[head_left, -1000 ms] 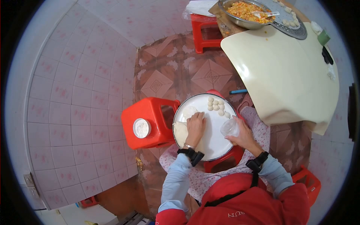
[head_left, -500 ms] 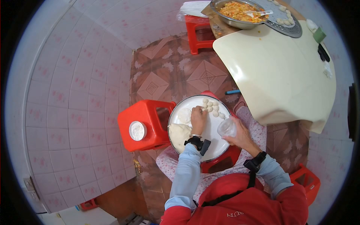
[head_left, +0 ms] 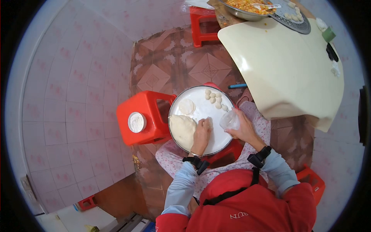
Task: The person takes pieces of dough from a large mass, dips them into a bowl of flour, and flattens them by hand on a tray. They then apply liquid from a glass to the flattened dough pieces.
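My left hand (head_left: 201, 135) is low over the round white tray (head_left: 220, 137), beside the large dough lump (head_left: 182, 130). Its fingers are curled together, and what they hold, if anything, is too small to name. My right hand (head_left: 244, 129) grips a clear plastic cup (head_left: 230, 120), tilted over the tray's right side. A flat round dough piece (head_left: 187, 106) lies at the tray's upper left. Several small dough balls (head_left: 218, 99) are grouped at its upper right.
A red stool (head_left: 148, 120) on the left bears a bowl of white powder (head_left: 137, 122). At the upper right, a table with a cream cover (head_left: 286, 65) holds a metal bowl of chopped filling (head_left: 247, 14) and a perforated tray (head_left: 303, 28). Another red stool (head_left: 196, 27) stands behind.
My left hand has moved from the small dough balls down toward the near part of the tray, next to the dough lump. My right hand still has the cup. The whole view has shifted slightly.
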Motion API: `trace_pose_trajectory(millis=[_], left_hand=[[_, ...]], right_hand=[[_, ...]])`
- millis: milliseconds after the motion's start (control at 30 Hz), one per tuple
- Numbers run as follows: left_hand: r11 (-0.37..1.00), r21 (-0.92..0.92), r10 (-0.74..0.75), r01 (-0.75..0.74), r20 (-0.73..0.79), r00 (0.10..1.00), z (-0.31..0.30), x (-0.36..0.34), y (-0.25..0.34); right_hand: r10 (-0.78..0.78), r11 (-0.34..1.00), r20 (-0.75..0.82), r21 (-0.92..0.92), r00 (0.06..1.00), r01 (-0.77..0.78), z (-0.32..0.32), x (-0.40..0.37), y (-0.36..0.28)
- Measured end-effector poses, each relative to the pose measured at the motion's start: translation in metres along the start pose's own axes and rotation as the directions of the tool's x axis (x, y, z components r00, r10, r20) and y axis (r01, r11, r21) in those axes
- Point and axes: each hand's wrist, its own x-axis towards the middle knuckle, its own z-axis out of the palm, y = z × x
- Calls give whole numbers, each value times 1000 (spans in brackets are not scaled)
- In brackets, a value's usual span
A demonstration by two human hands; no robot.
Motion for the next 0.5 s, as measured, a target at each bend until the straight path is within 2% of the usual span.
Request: trace_pose_trajectory(millis=[67,167,267,300,367,400,467,500], left_hand=[[997,73,25,-34,125,992,5,-1,-13],[993,108,33,-50,160,987,11,-1,-17],[994,72,68,-83,187,980,14,-7,-13],[994,73,67,-81,184,981,12,-8,-10],[998,26,54,-54,23,998,8,-9,-3],[998,25,52,-53,22,998,6,-10,-4],[978,-208,-55,30,-119,991,-4,-11,-12],[918,-358,-203,167,-64,977,-11,-11,-13]], right_hand=[[-4,1000,2,17,1000,4,1,2,-2],[12,1000,21,-15,1000,-12,2,1,-2],[-35,997,21,-64,999,36,4,3,-2],[-54,997,13,-48,998,55,4,5,-1],[-74,997,7,-33,997,74,4,10,-2],[-84,995,14,-59,996,85,4,14,-4],[-95,992,24,-86,995,96,6,22,-7],[-170,974,58,-142,984,177,10,26,-9]])
